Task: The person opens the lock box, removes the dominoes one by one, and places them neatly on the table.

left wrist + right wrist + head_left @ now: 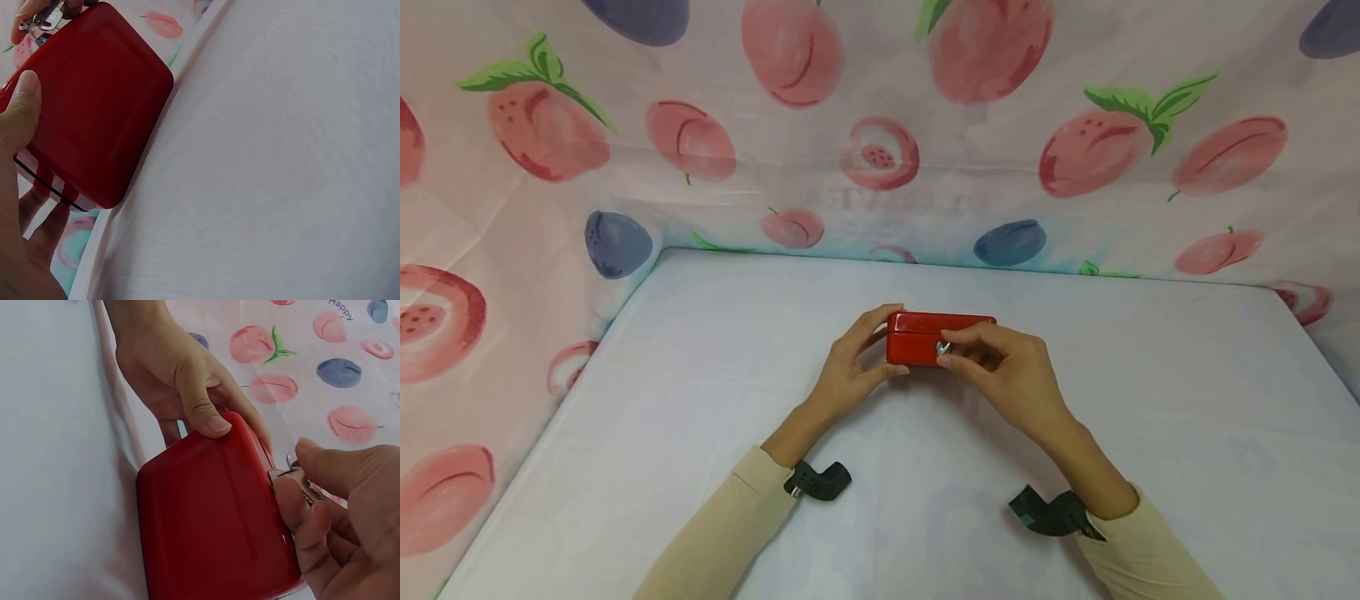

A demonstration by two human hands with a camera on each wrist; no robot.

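A small red metal cash box (916, 347) is held up with its lock side facing me, over the middle of the white table. My left hand (841, 379) grips its left end, thumb along the lower face and fingers round the far side. At the front of the box, my right hand (1021, 377) pinches a silver key (299, 480) between thumb and fingers, right at the lock. A wire ring (28, 25) with the keys shows in the left wrist view. Both wrist views show the box's broad, smooth red face; its lid seam runs along the front.
A white cloth covers the table (700, 400). Behind and to the left stands a fruit-printed curtain (715, 217). Black wrist mounts (820, 482) sit at the cuffs of both beige sleeves (715, 533).
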